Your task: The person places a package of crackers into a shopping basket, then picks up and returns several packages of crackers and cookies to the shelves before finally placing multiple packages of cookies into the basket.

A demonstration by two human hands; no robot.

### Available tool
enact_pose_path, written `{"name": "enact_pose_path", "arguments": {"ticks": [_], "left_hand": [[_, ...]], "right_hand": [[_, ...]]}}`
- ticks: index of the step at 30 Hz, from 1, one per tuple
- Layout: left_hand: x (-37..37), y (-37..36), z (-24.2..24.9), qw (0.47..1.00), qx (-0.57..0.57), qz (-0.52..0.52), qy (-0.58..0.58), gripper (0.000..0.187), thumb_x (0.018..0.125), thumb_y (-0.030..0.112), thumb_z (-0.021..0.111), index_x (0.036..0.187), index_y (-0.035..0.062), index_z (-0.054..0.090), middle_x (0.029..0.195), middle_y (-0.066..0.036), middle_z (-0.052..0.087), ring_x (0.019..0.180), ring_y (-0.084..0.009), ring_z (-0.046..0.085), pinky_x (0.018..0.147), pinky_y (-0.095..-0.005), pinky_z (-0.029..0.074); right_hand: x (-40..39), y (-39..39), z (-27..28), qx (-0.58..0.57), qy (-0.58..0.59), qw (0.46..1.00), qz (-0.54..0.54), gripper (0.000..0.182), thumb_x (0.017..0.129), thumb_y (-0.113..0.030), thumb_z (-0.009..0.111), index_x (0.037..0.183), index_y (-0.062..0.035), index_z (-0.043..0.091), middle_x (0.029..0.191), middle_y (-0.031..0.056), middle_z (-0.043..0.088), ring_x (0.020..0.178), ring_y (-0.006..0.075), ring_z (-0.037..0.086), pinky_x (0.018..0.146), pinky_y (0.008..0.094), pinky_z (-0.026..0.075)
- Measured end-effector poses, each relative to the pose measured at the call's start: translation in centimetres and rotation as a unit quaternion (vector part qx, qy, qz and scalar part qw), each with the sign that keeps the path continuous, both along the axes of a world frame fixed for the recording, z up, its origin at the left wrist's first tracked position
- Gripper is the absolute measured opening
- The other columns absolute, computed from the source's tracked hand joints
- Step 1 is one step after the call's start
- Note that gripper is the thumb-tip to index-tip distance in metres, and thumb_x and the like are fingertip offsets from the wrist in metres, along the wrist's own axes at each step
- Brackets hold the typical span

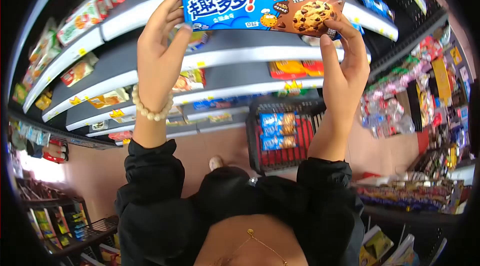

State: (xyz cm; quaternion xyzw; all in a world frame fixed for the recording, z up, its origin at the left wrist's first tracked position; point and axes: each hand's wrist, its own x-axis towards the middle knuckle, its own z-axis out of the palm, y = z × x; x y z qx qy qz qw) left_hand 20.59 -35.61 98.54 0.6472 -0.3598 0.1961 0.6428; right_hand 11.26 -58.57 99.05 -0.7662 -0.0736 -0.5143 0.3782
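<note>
A long blue and brown cookie packet [265,8] is stretched between my two hands at the top of the view, its printed front facing me. My left hand [162,43] grips the blue end, with the thumb in front and fingers behind. At the brown end, with its cookie picture, my right hand [345,58] holds the lower corner between thumb and fingers. A beaded bracelet circles my left wrist. Below, in a dark basket [254,141] with a red bottom, lie several similar blue packets [277,131].
Curved store shelves [225,58] with white edges and assorted packets stretch behind my hands. More goods [390,111] are stacked at the right. A rack [60,221] stands at the lower left. Pinkish floor [190,156] shows beneath my arms.
</note>
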Motion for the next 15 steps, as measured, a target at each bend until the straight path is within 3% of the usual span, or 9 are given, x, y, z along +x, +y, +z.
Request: {"name": "enact_pose_path", "arguments": {"ticks": [5,8,11,13,14,15], "left_hand": [[-3.7,-6.9,-6.1,0.992,-0.004,-0.087,0.095,0.045,0.078,-0.005,0.047,0.123,-0.0026,0.039,0.114,-0.012,0.05,0.102,-0.017,0.048,0.09,-0.0302,0.037],[-5.0,-11.8,-12.7,0.976,0.061,-0.097,0.185,0.046,0.078,-0.003,0.049,0.123,-0.001,0.04,0.113,-0.011,0.051,0.103,-0.0177,0.048,0.089,-0.0306,0.037],[-6.6,-16.9,-21.2,0.942,0.071,-0.166,0.283,0.05,0.075,-0.003,0.052,0.123,0.0002,0.039,0.114,-0.012,0.051,0.1,-0.0196,0.05,0.087,-0.0307,0.039],[-7.6,-19.7,-28.5,0.921,0.132,-0.137,0.34,0.05,0.073,-0.002,0.053,0.122,-0.0012,0.039,0.114,-0.014,0.051,0.1,-0.0197,0.051,0.086,-0.0296,0.04],[-8.4,-20.8,-31.3,0.896,0.154,-0.137,0.394,0.05,0.072,-0.001,0.053,0.121,-0.002,0.039,0.113,-0.015,0.051,0.099,-0.0208,0.052,0.084,-0.03,0.041],[-9.2,-21.7,-34.5,0.868,0.174,-0.136,0.445,0.05,0.072,0.001,0.054,0.12,-0.0028,0.039,0.112,-0.017,0.052,0.099,-0.0218,0.052,0.083,-0.0304,0.041]], "right_hand": [[-5.3,-5.5,-5.5,0.003,0.052,0.994,-0.101,0.019,0.075,-0.007,0.058,0.094,-0.0021,0.056,0.103,0.0149,0.057,0.093,0.0243,0.054,0.082,0.0318,0.04],[-7.8,-9.9,-10.2,-0.002,0.142,0.977,-0.159,0.018,0.076,-0.007,0.056,0.093,-0.0013,0.056,0.1,0.0157,0.058,0.092,0.0274,0.054,0.081,0.033,0.04],[-9.5,-14.3,-17.9,0.076,0.274,0.942,-0.178,0.016,0.074,-0.006,0.056,0.089,-0.0009,0.056,0.095,0.0157,0.058,0.088,0.0295,0.055,0.078,0.0352,0.042],[-10.5,-17.5,-25.1,0.083,0.352,0.914,-0.184,0.015,0.073,-0.007,0.058,0.087,-0.001,0.057,0.09,0.0152,0.059,0.085,0.0294,0.056,0.077,0.0353,0.042],[-10.9,-18.7,-28.7,0.1,0.368,0.909,-0.17,0.014,0.074,-0.006,0.058,0.088,-0.0012,0.058,0.082,0.0099,0.061,0.077,0.0188,0.058,0.072,0.0295,0.044],[-11.4,-19.8,-32.3,0.096,0.433,0.88,-0.171,0.017,0.073,-0.008,0.059,0.088,-0.0008,0.058,0.08,0.0119,0.061,0.075,0.0209,0.059,0.07,0.0302,0.045]]}}
